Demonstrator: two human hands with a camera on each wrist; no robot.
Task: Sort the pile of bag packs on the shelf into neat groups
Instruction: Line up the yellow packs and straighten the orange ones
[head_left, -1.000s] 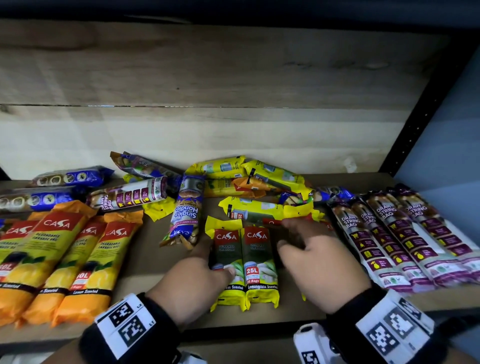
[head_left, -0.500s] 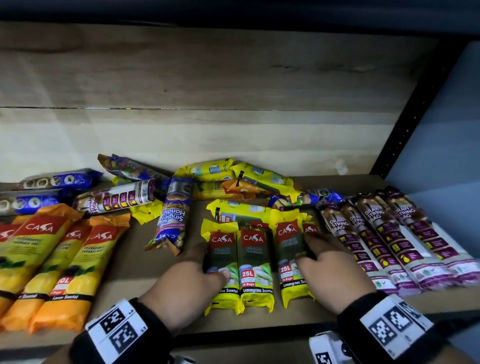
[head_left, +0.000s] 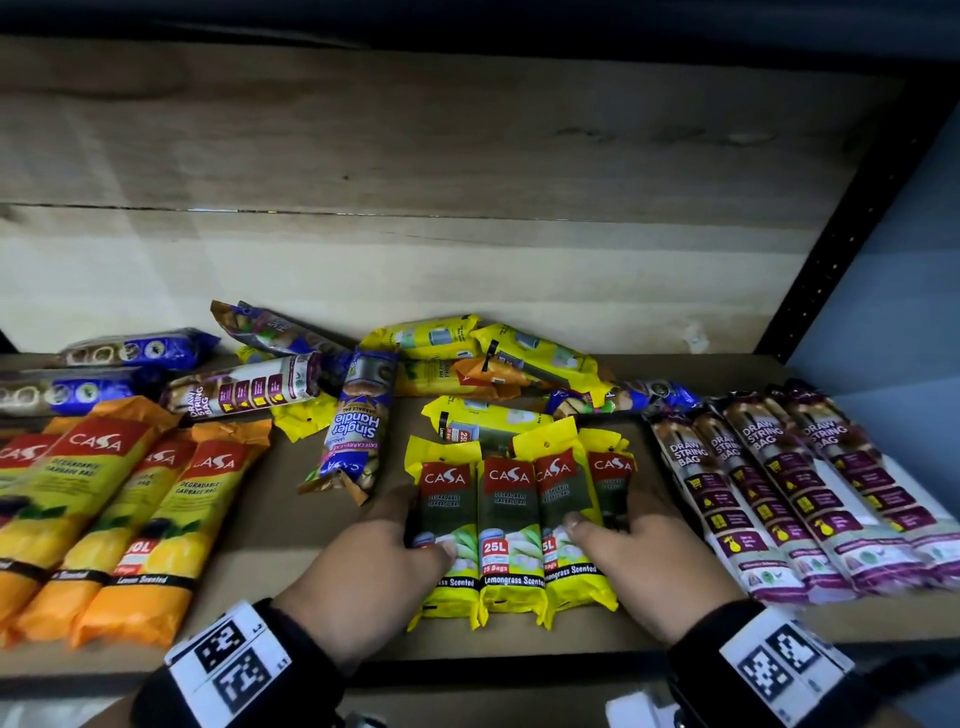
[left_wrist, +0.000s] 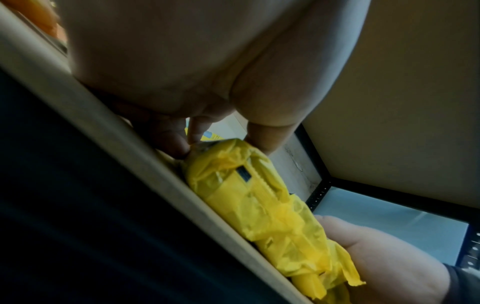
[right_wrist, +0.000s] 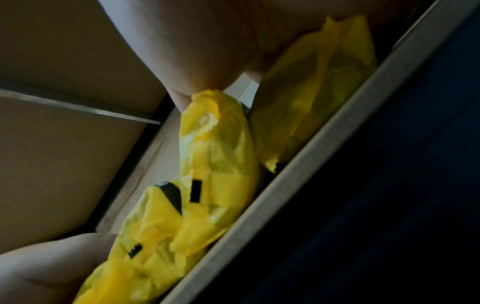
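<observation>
Several yellow CASA lemongrass packs (head_left: 506, 525) lie side by side at the front middle of the wooden shelf (head_left: 270, 530). My left hand (head_left: 410, 530) grips the leftmost pack, with the thumb on top and the fingers along its left side. My right hand (head_left: 623, 530) holds the right end of the row, its thumb on the third pack and its fingers over the last one. In the left wrist view my left hand (left_wrist: 182, 82) touches a yellow pack (left_wrist: 259, 205) and my right hand (left_wrist: 376, 257) is beyond it. The right wrist view shows crumpled yellow packs (right_wrist: 215, 154) under my right hand (right_wrist: 207, 51).
Orange CASA packs (head_left: 130, 509) lie in a row at the left. Draw String Bag packs (head_left: 805, 493) are lined up at the right. Blue packs (head_left: 130, 353) sit at the back left. A jumbled pile (head_left: 467, 364) and a Single Handle pack (head_left: 358, 431) lie behind. A black post (head_left: 831, 234) stands at the right.
My right hand has pulled more yellow packs from behind and slid them left against the two under my left hand. The row is wider now and both hands squeeze it.
</observation>
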